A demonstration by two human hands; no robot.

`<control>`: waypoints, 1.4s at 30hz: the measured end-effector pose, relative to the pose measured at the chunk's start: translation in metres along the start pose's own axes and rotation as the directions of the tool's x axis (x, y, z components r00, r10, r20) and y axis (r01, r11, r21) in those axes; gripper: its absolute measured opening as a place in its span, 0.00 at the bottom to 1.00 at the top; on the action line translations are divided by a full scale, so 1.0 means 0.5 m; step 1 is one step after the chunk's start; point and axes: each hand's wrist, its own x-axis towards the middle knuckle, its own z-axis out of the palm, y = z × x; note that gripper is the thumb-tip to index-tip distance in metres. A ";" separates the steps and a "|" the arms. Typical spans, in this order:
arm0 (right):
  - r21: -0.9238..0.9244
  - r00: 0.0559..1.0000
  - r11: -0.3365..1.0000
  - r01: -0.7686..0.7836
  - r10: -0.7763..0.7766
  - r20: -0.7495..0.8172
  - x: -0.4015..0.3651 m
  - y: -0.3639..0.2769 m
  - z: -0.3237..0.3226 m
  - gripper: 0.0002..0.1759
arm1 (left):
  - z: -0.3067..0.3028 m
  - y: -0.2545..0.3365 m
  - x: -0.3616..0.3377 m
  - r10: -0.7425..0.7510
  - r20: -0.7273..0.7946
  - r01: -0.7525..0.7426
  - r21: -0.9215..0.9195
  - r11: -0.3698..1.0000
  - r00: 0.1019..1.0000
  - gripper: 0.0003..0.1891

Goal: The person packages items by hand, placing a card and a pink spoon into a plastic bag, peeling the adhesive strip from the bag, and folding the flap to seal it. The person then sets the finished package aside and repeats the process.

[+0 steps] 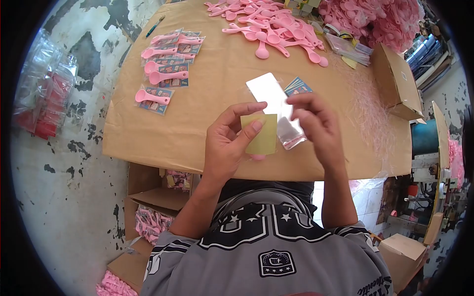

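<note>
My left hand (231, 138) pinches a small yellow-green card (262, 135) between thumb and fingers, above the table's near edge. A bit of pink plastic (257, 157) shows below the card; most of it is hidden. My right hand (318, 126) is raised to the right of the card, half-curled with fingers apart, and nothing shows in it. Beneath it lie clear plastic bags (291, 135). A white card stack (269, 91) and a few blue printed cards (297, 86) rest just beyond my hands.
Pink measuring spoons (276, 27) are heaped at the back. Bagged spoons with printed cards (154, 98) lie at the left, near a pen (155, 26). A cardboard box (395, 81) and plastic scraps (373, 108) are at the right. More boxes stand below.
</note>
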 end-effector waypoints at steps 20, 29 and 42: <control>0.253 0.985 0.967 -0.040 -0.003 0.170 -0.001 0.031 -0.014 0.05 | -0.023 -0.011 0.001 0.135 0.034 -0.136 0.038 0.990 0.990 0.04; 0.141 0.993 0.989 0.052 -0.066 0.097 -0.011 0.001 0.010 0.13 | -0.005 0.016 -0.010 0.040 0.051 -0.040 0.005 0.999 0.998 0.10; -0.575 0.965 0.791 0.207 -0.263 -0.014 0.007 -0.026 -0.061 0.11 | -0.154 0.107 0.002 0.526 0.000 -0.288 0.838 0.464 0.850 0.25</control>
